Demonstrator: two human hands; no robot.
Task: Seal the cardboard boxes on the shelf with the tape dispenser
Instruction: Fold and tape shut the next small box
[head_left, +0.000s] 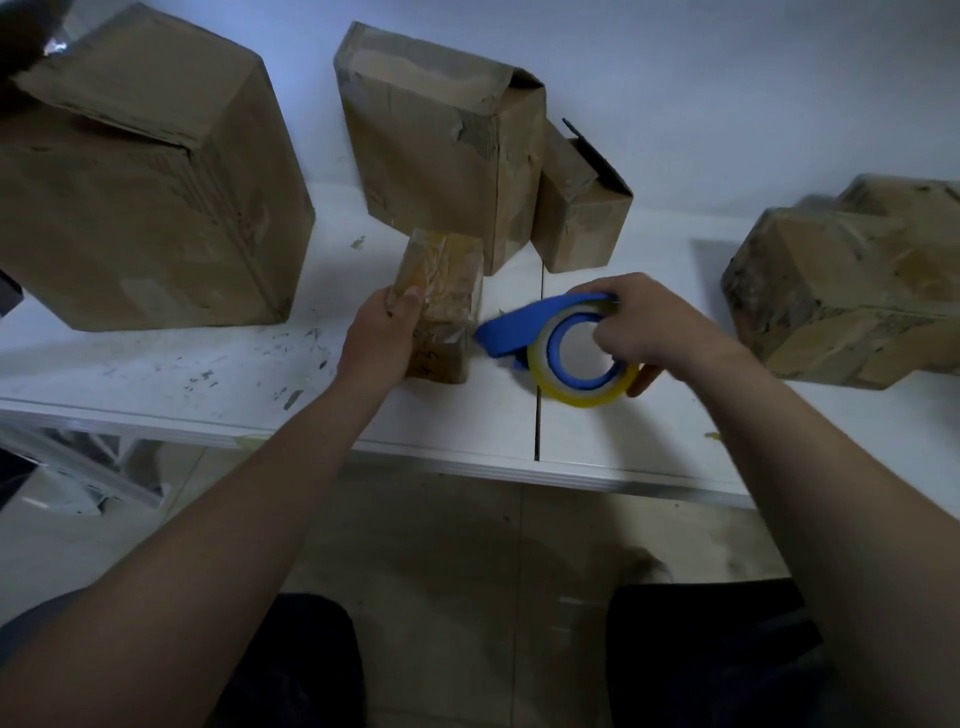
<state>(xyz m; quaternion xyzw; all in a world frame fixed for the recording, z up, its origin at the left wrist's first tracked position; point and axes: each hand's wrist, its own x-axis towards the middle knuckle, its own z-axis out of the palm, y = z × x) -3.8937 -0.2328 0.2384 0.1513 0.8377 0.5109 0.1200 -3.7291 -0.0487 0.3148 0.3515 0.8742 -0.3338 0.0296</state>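
Right hand (655, 323) curls fingers (605, 335) round tape dispenser (515, 327) beside small box (442, 291) gripped by left hand (378, 339).

Head view (sole camera), steep downward, close over shelf (156, 374) edge

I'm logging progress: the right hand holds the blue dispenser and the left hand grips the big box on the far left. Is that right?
Not quite. The head view shows the left hand gripping the small box in the middle, wrapped in tape, not the big box on the far left. The right hand does hold the blue dispenser.
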